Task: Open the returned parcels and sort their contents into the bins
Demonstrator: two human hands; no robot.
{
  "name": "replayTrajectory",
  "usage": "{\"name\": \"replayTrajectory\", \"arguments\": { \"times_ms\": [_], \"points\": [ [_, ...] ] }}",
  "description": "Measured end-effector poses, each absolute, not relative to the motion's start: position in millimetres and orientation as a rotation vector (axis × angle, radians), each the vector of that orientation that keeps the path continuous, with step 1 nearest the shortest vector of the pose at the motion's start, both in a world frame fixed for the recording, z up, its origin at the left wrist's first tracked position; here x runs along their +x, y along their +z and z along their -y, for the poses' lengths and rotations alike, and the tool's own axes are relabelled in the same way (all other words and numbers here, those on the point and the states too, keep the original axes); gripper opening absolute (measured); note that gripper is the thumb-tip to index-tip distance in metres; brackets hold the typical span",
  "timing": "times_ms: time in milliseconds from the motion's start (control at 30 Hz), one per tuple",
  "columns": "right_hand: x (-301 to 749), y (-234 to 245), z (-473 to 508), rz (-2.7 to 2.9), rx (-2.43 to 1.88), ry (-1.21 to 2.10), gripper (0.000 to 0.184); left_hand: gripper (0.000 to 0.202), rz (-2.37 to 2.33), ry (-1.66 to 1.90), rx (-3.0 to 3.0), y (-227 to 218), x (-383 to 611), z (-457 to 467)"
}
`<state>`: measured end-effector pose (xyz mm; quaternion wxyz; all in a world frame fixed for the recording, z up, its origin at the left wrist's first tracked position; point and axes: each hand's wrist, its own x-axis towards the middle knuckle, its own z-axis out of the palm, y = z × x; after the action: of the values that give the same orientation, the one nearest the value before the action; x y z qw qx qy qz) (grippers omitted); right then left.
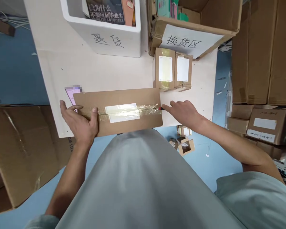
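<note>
Head: carton (121, 113), table (109, 73), blue floor (202, 143)

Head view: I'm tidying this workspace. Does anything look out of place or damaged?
Yes. On the floor, a carton gapes open near a loose white scrap, which looks like litter. The long box has wrinkled tape, but shows no clear damage.

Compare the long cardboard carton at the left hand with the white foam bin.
Material: the long cardboard carton is brown cardboard; the white foam bin is pale foam.
Top: the carton has tape along its seam; the bin is open, with books inside.
Marking: the carton bears a stuck-on label; the bin, handwritten characters.
Shared: both are box-shaped.
</note>
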<state>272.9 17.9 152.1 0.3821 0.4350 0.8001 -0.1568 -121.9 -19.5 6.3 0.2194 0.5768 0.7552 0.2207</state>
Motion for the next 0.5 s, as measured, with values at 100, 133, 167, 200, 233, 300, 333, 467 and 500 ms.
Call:
{"name": "replayTrajectory", "arguments": {
  "times_ms": [100, 133, 167, 200, 233, 300, 333, 467, 500],
  "points": [
    [303, 146, -18, -2.069, 1.100, -0.414, 0.070, 0.045, -2.128, 0.646, 1.682, 4, -123, 21],
    [312, 142, -18, -2.090, 1.095, -0.425, 0.070, 0.045, -2.130, 0.656, 1.692, 2, -124, 20],
    [319, 138, -18, -2.112, 1.090, -0.441, 0.071, 0.044, -2.134, 0.664, 1.698, 1, -124, 20],
    [326, 133, -19, -2.138, 1.089, -0.462, 0.071, 0.044, -2.138, 0.668, 1.703, 0, -124, 19],
    [332, 127, -19, -2.164, 1.095, -0.487, 0.069, 0.044, -2.142, 0.672, 1.706, 0, -123, 18],
    [343, 114, -19, -2.211, 1.131, -0.545, 0.060, 0.043, -2.139, 0.678, 1.707, 0, -122, 16],
    [347, 106, -19, -2.233, 1.158, -0.576, 0.055, 0.042, -2.134, 0.681, 1.707, 0, -121, 15],
    [363, 69, -17, -2.332, 1.269, -0.736, 0.047, 0.037, -2.138, 0.627, 1.712, 4, -117, 13],
    [365, 58, -16, -2.365, 1.290, -0.799, 0.047, 0.037, -2.145, 0.603, 1.711, 4, -116, 13]
  ]
}}
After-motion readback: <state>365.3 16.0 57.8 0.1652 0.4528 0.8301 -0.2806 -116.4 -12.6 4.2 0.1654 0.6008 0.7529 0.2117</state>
